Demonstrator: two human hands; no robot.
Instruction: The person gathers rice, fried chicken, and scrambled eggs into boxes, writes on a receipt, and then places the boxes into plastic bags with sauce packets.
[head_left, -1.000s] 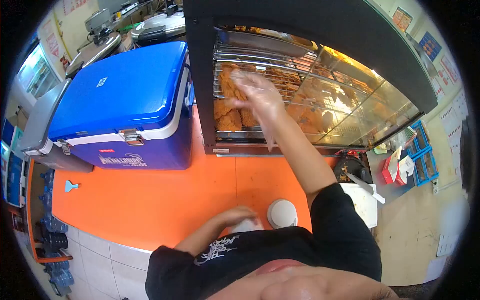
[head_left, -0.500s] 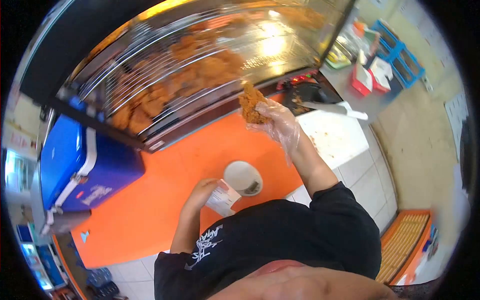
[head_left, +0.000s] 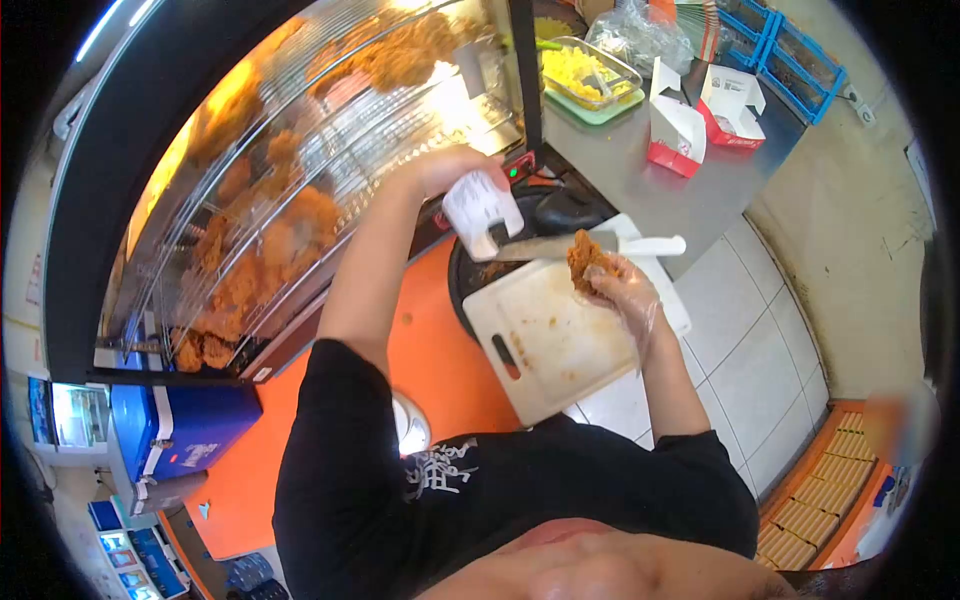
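Note:
My right hand (head_left: 628, 292), in a clear plastic glove, is closed around a piece of fried chicken (head_left: 582, 262) above the white cutting board (head_left: 575, 335). My left hand (head_left: 452, 168) grips a white paper (head_left: 482, 212) with dark markings, in front of the display cabinet's lower right corner. The paper partly covers the blade end of a knife (head_left: 555, 246), whose white handle points right. Under the knife's tip, a round black tray or block (head_left: 462, 285) is partly hidden by the board.
A lit glass cabinet (head_left: 300, 180) holds fried chicken on wire racks. Red-and-white boxes (head_left: 678, 140) and a container of yellow food (head_left: 585, 75) sit on the steel counter (head_left: 745, 185). A blue cooler (head_left: 190, 420) and a white bowl (head_left: 412, 425) are on the left.
My view has swung right. My left hand has lifted the paper from beside the bowl to near the cabinet corner. The chicken, still in my right hand, has moved over the cutting board.

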